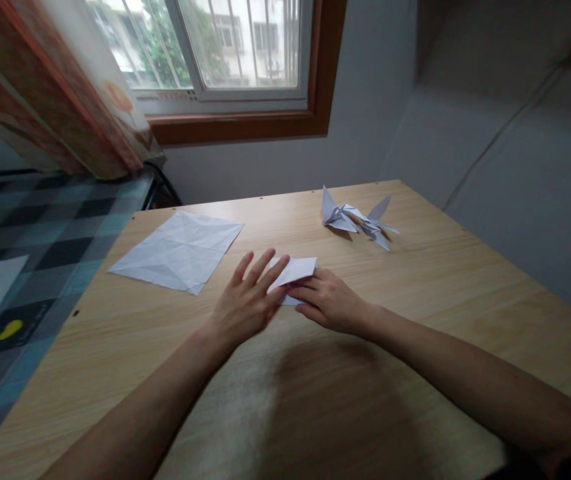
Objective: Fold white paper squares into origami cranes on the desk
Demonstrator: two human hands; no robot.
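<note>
1. Folded paper (297, 269): short of the worktop's (440, 300) far edge, long axis seemingly along it.
2. It lies between both hands, neither clearly nearer: left hand (248, 303) spread over its left end; right hand's (336, 301) fingers bunched rightward, pinch unclear.

On the desk (440, 300), folded paper (298, 269) lies with the left hand (250, 293) at its eight o'clock, the right hand (332, 300) at four, the paper sheet (180, 250) at ten and the origami figures (336, 217) at one.
</note>
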